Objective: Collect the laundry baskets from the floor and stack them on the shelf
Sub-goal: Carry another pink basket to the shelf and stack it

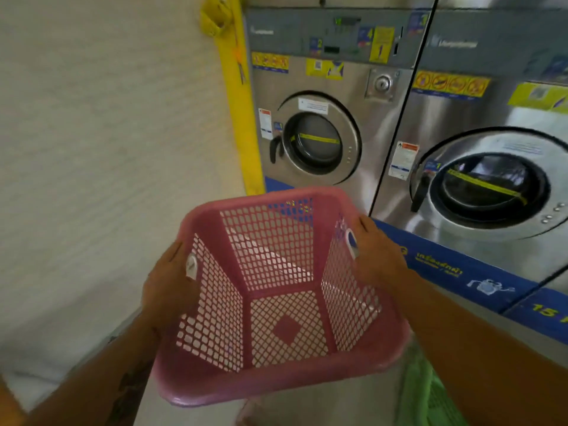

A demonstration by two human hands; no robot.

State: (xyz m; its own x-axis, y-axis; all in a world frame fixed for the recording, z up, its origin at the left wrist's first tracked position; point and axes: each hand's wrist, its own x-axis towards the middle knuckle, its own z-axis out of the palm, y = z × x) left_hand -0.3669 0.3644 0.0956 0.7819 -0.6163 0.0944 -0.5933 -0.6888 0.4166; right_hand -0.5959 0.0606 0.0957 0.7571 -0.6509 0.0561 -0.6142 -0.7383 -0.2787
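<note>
A pink plastic laundry basket (282, 385) with mesh walls fills the lower middle of the head view, held up off the floor and empty inside. My left hand (169, 284) grips its left rim at the handle slot. My right hand (376, 256) grips the right rim at the opposite handle slot. Below the basket's right corner a green basket (430, 395) shows partly, most of it hidden by my right arm and the pink one. No shelf is in view.
Two steel front-loading washing machines (316, 142) (485, 186) stand close ahead and to the right, on a blue base strip (467, 272). A yellow post (242, 118) runs beside the left machine. A pale wall (107, 149) fills the left.
</note>
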